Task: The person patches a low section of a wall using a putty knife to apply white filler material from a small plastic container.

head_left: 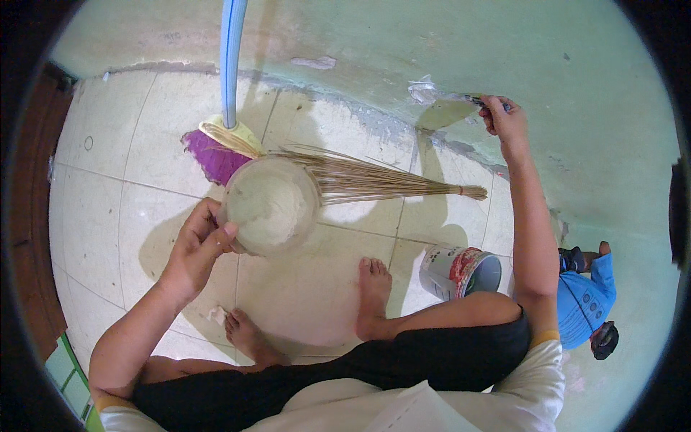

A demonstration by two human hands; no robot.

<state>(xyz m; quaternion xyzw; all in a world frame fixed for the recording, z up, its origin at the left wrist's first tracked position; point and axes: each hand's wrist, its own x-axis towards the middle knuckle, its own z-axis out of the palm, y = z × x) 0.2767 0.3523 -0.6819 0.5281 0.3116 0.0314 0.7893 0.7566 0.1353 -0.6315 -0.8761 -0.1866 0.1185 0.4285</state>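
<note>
My left hand (200,241) pinches the rim of a round, clear-looking bowl (270,205) and holds it above the floor. Pale, creamy paste coats the inside of the bowl. Out to the right, my right hand (504,119) is closed around the dark handle of a putty knife (475,99). Its blade points left toward a white patch (423,90) low on the green wall. Whether the blade touches the wall, I cannot tell.
A stick broom (389,180) lies on the tiles beyond the bowl, beside a purple-bristled broom (216,155) with a blue handle. Near my right knee is a paint bucket (443,270). A blue-shirted figure (586,306) shows at far right. Brown wooden furniture (27,237) lines the left.
</note>
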